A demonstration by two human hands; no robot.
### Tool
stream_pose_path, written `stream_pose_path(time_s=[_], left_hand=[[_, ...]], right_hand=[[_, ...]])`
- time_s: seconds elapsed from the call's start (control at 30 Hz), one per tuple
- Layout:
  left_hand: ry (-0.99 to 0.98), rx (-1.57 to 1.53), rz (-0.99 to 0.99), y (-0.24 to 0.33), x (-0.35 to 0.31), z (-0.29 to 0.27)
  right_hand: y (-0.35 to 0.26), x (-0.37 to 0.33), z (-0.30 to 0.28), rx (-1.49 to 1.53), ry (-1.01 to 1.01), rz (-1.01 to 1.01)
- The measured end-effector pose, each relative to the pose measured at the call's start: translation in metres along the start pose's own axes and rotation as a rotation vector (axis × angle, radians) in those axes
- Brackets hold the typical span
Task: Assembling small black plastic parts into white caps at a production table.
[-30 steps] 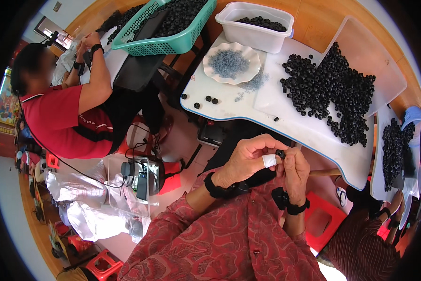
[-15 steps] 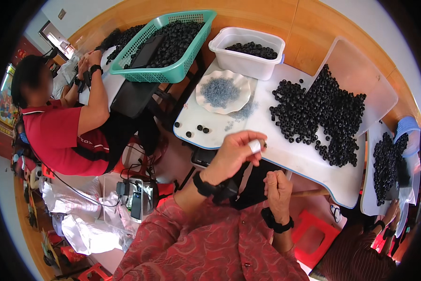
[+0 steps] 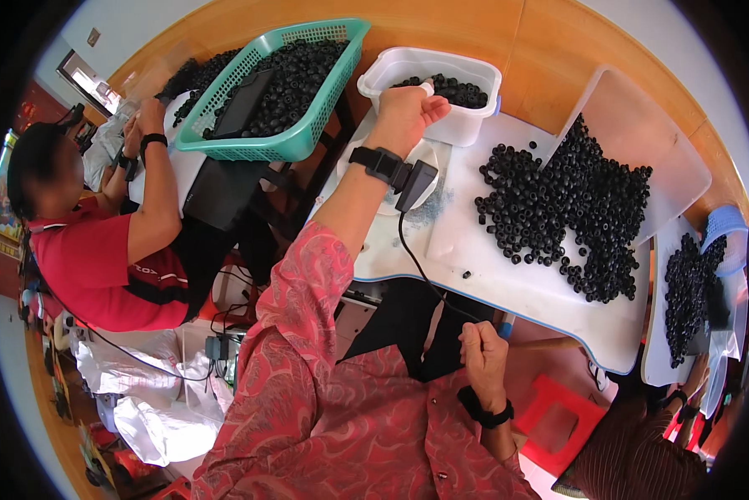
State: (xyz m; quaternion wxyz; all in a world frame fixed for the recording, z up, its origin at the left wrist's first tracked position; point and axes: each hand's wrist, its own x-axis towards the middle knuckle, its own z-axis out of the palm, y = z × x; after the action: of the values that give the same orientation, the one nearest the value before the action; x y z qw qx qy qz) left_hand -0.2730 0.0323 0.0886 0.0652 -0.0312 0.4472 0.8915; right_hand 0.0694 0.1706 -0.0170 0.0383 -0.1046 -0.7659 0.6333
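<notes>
My left hand (image 3: 408, 115) half-curled at this white plastic tub (image 3: 468, 127), upper centre, round black beads (image 3: 464, 93) inside, my right hand (image 3: 484, 354) fisted, lower centre, can't tell either's hold, pale lettering (image 3: 147, 270) on red shirt (image 3: 91, 260), left

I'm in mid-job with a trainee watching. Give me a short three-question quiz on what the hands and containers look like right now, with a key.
1. Multiple choice: which container is the left hand at?
A) green basket
B) white tub
C) blue cup

2. True or false: the fingers of the right hand are spread wide open.

3. Fill in: the white table has a ____ edge.

Key:
1. B, white tub.
2. False; they are curled in.
3. Blue.
</notes>
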Motion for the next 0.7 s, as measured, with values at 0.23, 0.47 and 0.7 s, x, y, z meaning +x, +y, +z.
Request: stream_pose_path(time_s=[0.23,0.47,0.7], left_hand=[[-0.156,0.395,0.071,-0.025,-0.101,-0.062],[0.037,1.125,0.531,-0.088,-0.163,-0.122],[0.003,1.466,0.502,-0.087,-0.157,-0.101]], right_hand=[[0.001,0.012,0.009,-0.038,0.029,-0.018],[0.004,0.030,0.027,-0.166,-0.007,-0.176],[-0.004,0.029,0.034,-0.166,-0.049,-0.148]])
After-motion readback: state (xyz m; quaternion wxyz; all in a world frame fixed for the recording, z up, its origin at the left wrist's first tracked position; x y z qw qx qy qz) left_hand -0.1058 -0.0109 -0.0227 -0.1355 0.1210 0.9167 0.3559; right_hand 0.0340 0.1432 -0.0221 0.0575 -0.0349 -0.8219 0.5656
